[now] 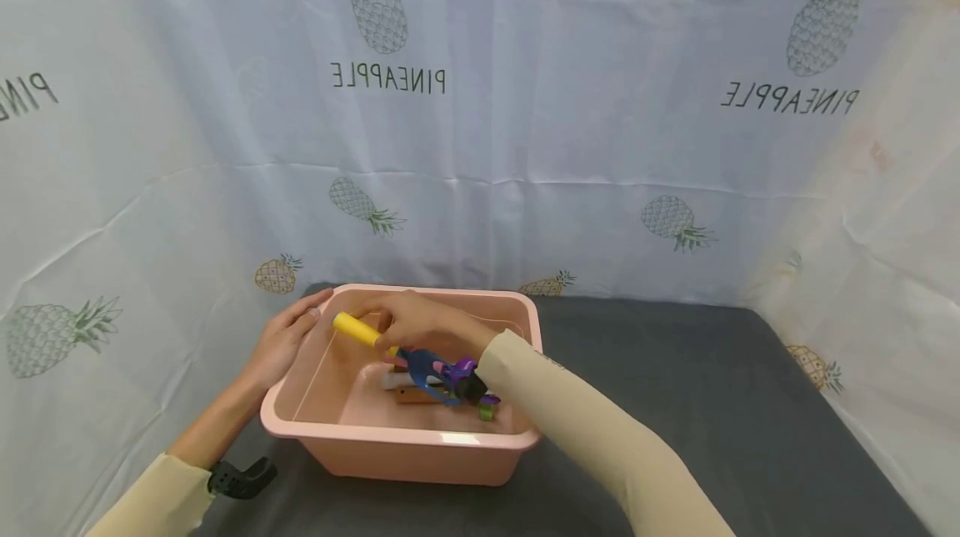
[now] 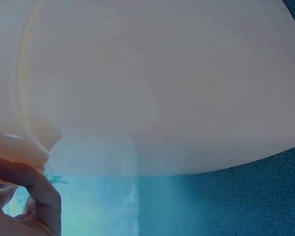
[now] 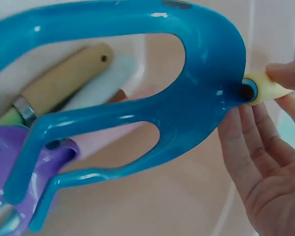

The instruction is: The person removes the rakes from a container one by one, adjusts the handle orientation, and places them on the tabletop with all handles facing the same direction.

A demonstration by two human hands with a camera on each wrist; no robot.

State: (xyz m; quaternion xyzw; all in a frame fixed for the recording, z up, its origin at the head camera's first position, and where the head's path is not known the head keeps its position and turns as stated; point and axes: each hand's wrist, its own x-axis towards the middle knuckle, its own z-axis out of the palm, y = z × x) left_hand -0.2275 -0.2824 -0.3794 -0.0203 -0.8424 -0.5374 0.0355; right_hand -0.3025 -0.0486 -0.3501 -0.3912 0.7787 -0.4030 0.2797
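My right hand pinches the yellow handle of a small garden hand rake between thumb and fingers, inside a pink plastic basin. The rake's blue head points right and slightly down in the head view, its tines over other tools. Beneath them in the right wrist view lie a wooden-handled tool and a purple-headed tool with a pink handle. My left hand grips the basin's left rim at the back corner. In the left wrist view its curled thumb shows at the rim.
A dark grey cloth-covered table extends to the right of the basin. White pineapple-print curtains hang behind and on both sides. Next to the tools in the basin sits a small green piece.
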